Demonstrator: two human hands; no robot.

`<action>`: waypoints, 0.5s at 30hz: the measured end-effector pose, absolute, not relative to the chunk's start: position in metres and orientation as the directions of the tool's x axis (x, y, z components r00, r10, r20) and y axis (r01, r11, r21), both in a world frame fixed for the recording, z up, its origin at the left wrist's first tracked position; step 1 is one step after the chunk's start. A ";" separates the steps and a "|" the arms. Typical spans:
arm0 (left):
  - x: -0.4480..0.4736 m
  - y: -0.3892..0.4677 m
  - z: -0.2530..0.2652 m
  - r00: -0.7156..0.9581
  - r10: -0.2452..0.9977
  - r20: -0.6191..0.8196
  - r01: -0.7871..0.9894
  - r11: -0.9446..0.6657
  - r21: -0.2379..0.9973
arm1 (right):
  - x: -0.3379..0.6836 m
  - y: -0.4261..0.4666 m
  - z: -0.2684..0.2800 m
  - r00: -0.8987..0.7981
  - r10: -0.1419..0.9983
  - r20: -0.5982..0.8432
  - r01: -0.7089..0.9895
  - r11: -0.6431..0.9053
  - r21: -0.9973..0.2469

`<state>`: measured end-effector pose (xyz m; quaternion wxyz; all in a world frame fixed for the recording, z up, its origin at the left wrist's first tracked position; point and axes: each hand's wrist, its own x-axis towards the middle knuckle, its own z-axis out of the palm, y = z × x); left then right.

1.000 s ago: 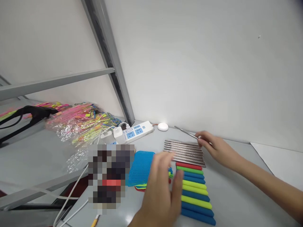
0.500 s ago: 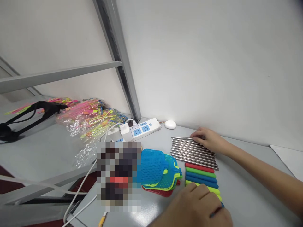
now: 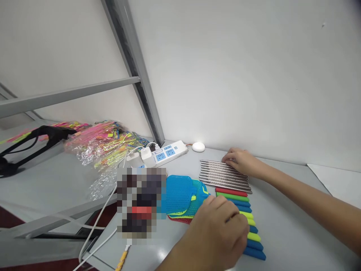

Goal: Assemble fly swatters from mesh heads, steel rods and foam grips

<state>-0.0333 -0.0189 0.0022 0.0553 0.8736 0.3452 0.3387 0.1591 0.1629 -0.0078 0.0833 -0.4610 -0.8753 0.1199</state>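
My right hand (image 3: 239, 162) reaches in from the right, its fingers bent and closed over the farthest of several thin metal rods (image 3: 222, 176). These lie side by side in a row. In the foreground my left hand (image 3: 217, 229) is closed; whatever its fingers hold is hidden underneath. It covers part of a row of coloured tube-shaped handles (image 3: 255, 244) in red, green, blue and yellow. Left of the handles lie stacked perforated fly swatter heads (image 3: 177, 192) in blue, yellow-green and red, partly behind my left hand.
A white power strip (image 3: 170, 153) with plugs stands by the wall, beside a white rounded device (image 3: 198, 146). A shelf frame (image 3: 138, 81) rises at left. Clear bags of colourful items (image 3: 96, 145) and a black strap-like object (image 3: 52, 133) lie there. A white cable (image 3: 97, 226) hangs in front.
My left hand has moved left and up, uncovering the near handles and covering part of the swatter heads. My right hand stays at the metal rods. The view has shifted slightly.
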 end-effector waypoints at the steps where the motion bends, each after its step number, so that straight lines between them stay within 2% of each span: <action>1: -0.036 -0.019 0.004 0.524 0.651 0.549 0.564 -0.748 0.350 | 0.160 0.164 -0.007 -0.563 0.825 0.039 0.789 0.551 -0.270; 7: -0.048 -0.013 0.007 0.447 0.696 0.562 0.533 -0.712 0.457 | 0.176 0.151 0.008 -0.559 0.823 0.102 0.802 0.567 -0.187; 10: -0.056 -0.010 0.008 0.330 0.716 0.616 0.526 -0.681 0.510 | 0.190 0.121 0.017 -0.564 0.810 0.161 0.798 0.584 -0.149; 13: -0.072 -0.014 0.010 0.212 0.720 0.661 0.578 -0.638 0.510 | 0.210 0.075 0.021 -0.566 0.799 0.202 0.788 0.597 -0.150; 15: -0.087 -0.019 0.011 0.183 0.747 0.639 0.658 -0.576 0.485 | 0.224 0.043 0.019 -0.537 0.817 0.211 0.802 0.572 -0.173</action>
